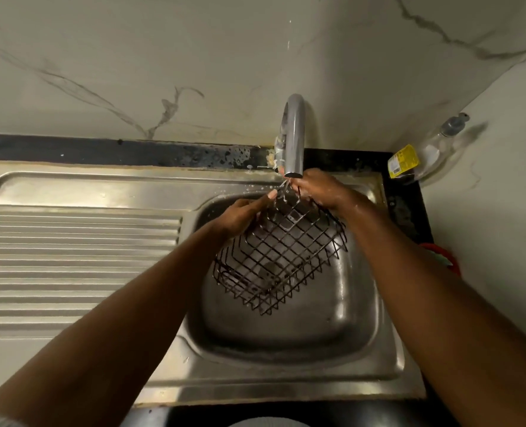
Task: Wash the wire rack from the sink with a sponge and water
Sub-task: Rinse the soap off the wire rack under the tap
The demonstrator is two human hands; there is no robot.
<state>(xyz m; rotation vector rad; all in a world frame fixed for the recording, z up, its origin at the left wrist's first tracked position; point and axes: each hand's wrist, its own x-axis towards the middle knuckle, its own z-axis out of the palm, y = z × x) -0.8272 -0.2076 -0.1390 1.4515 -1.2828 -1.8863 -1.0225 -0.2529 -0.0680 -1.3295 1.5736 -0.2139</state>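
Note:
A black wire rack [281, 254] hangs tilted over the steel sink basin [289, 328], its far corner raised under the tap spout [294, 140]. Water runs from the spout onto that corner. My left hand [244, 215] grips the rack's upper left edge, thumb stretched toward the stream. My right hand [318, 188] grips the top corner right under the spout. No sponge shows in either hand or in the basin.
A ribbed steel drainboard [77, 257] lies left of the basin. A clear dish-soap bottle with a yellow label [425, 152] leans in the back right corner against the marble wall. A red object [443, 257] sits at the right behind my forearm.

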